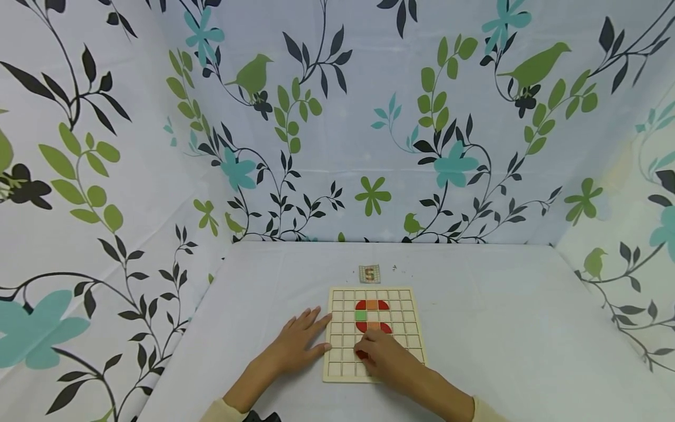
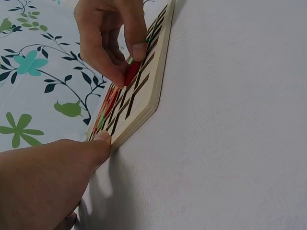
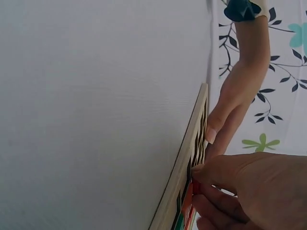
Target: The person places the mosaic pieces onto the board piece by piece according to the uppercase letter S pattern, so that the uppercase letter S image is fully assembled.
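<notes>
A pale wooden grid board (image 1: 337,370) lies on the white table. My left hand (image 1: 299,343) rests at the board's left edge, fingers spread, with its thumb on the rim in the left wrist view. Over the lower middle of the grid, my right hand (image 1: 389,362) pinches a red tile (image 2: 132,73) between thumb and fingers. Higher up, red rounded tiles (image 1: 361,305), orange tiles (image 1: 372,305) and a green tile (image 1: 361,315) sit in the cells in an S-like curve. The right hand covers part of the lower grid, so tiles under it are hidden in the head view.
A small patterned card (image 1: 370,274) with an S-like figure lies just beyond the board's far edge. White cloth (image 1: 327,117) printed with leaves, birds and flowers hangs at the back and on both sides of the table (image 1: 506,316).
</notes>
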Demonstrator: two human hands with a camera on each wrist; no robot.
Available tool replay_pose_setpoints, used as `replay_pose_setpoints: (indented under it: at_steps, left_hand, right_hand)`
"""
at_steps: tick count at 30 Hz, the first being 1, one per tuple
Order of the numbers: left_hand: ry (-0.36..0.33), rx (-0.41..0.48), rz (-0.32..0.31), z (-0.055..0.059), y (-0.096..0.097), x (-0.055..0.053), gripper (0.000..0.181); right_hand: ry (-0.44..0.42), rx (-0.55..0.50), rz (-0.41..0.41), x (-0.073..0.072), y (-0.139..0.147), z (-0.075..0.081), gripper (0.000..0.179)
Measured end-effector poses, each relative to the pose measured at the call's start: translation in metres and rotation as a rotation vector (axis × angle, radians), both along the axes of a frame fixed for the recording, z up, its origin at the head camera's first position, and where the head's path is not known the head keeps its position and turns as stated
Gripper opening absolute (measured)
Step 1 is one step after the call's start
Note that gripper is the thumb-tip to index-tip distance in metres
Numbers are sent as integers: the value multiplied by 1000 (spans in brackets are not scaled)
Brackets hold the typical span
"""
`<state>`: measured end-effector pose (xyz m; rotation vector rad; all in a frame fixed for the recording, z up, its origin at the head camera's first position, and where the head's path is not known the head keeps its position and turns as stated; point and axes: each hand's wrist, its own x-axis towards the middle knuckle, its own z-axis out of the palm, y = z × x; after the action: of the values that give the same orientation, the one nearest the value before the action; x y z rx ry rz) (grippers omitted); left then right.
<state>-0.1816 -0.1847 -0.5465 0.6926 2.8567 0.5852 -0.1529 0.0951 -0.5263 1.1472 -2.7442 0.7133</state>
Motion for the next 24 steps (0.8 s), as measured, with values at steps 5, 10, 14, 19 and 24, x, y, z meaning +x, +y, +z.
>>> replay_pose_setpoints:
  at_steps: [5, 10, 14, 19, 24]
  left_hand:
    - [0, -8, 9, -1, 0, 0, 72]
    - [-11, 1, 13, 0, 0, 1, 71]
    - [-15, 9, 14, 1, 1, 1, 71]
    - [-9, 2, 13, 1, 1, 1, 71]
    - [-9, -2, 10, 0, 2, 0, 71]
  right_hand:
    - [46, 22, -8, 0, 1, -2, 15]
    - [60, 21, 0, 2, 2, -1, 18]
    - [66, 29, -6, 4, 3, -2, 20]
    - [79, 41, -21, 4, 4, -5, 21]
    - [122, 36, -31, 4, 5, -8, 21]
